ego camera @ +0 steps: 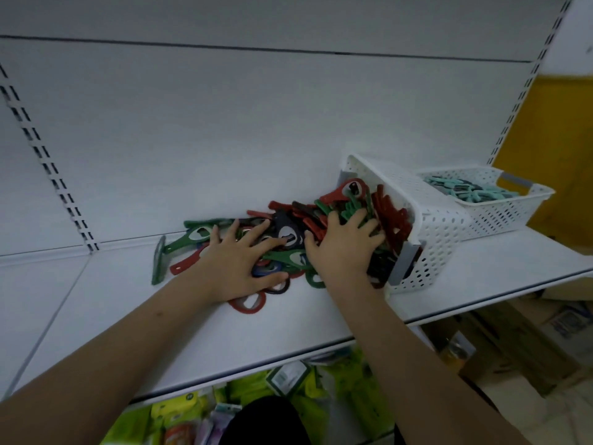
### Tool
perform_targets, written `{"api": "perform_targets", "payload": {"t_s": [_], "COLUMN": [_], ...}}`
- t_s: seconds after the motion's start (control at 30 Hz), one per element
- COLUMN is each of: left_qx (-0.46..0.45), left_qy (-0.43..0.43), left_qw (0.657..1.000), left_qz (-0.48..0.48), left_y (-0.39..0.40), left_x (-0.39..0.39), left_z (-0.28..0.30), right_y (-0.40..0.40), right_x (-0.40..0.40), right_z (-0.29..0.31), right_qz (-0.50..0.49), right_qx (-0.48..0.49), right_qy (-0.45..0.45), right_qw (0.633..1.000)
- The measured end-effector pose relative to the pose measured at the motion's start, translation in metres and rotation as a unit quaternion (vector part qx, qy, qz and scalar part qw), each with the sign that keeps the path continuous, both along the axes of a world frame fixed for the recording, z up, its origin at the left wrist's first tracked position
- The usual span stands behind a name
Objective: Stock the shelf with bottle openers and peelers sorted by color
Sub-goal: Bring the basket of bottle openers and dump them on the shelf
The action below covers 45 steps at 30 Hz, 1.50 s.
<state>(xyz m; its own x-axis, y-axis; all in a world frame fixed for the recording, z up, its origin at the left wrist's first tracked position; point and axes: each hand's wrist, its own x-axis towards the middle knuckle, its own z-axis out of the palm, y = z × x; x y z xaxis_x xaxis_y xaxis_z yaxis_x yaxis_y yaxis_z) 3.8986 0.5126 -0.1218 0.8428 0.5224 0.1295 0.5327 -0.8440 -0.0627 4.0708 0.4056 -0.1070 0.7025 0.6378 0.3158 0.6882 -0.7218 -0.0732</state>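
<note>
Tipped white perforated plastic basket: on its side, mixed red, green, dark openers spilled for sorting.
Left hand: flat, fingers spread, pressing pile.
Right hand: fingers curled into the heap, raking; grasp unclear.

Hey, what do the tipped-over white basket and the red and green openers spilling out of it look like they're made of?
Tipped basket: likely molded plastic, matte white, judging by its even punched holes and rounded corners. Openers: apparently matte colored plastic bodies; the pale insert in each head may be metal, but the blur leaves that open.
</note>
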Motion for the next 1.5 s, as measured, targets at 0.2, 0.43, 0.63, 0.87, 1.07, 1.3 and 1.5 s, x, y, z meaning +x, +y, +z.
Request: {"api": "perform_targets", "payload": {"t_s": [0.2,0.43,0.63,0.87,1.07,1.3,1.5], "left_qx": [-0.007,-0.007,-0.020,-0.023,0.058,0.020,0.033], "left_qy": [-0.016,-0.141,-0.307,-0.278,-0.167,0.030,0.038], "left_qw": [0.999,0.988,0.951,0.958,0.978,0.999,0.997], "left_qz": [0.050,0.054,0.035,-0.062,-0.115,-0.002,0.054], "left_y": [0.016,0.018,0.008,-0.022,-0.037,-0.049,-0.036], "left_x": [-0.047,-0.057,-0.035,0.032,0.109,0.143,0.106], "left_z": [-0.001,0.004,0.016,0.023,0.035,0.026,0.034], "right_y": [0.005,0.008,0.008,-0.035,-0.118,-0.127,-0.124], "right_x": [-0.019,-0.031,-0.017,-0.010,0.006,0.046,0.052], "right_z": [-0.005,-0.009,0.015,0.055,0.072,0.001,-0.008], "right_qz": [0.109,0.241,0.388,0.373,0.291,0.143,0.178], "right_qx": [0.035,0.075,0.147,0.271,0.513,0.467,0.487], "right_qy": [-0.035,-0.023,0.219,0.322,-0.074,0.137,0.188], "right_qw": [0.993,0.967,0.883,0.827,0.804,0.862,0.834]}}
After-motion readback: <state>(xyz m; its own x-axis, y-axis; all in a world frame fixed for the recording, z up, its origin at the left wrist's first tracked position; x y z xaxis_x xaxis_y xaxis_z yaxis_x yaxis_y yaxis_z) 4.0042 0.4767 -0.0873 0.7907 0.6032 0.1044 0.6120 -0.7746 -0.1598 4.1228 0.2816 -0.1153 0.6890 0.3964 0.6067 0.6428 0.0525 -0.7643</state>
